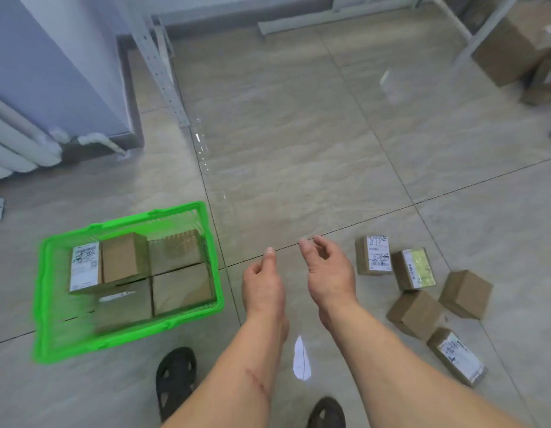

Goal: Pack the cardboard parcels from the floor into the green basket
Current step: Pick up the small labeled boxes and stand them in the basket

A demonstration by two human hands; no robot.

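Over the tiled floor (298,134), between the basket and the loose parcels, both my hands hang empty: my left hand (263,284) has its fingers loosely curled with the thumb up, holding nothing, and my right hand (329,270) is relaxed and half open, fingers bent a little, also holding nothing. The green basket (217,291) stands on the floor to my left with five parcels (181,287) packed in it, one showing a white label. To my right five more parcels (414,312) lie on the floor in a loose cluster, three with labels up, two plain brown; none touches my hands. My black sandals (175,381) show below my forearms. Bigger boxes (515,44) sit far off at the upper right, near a metal rack leg (172,84)
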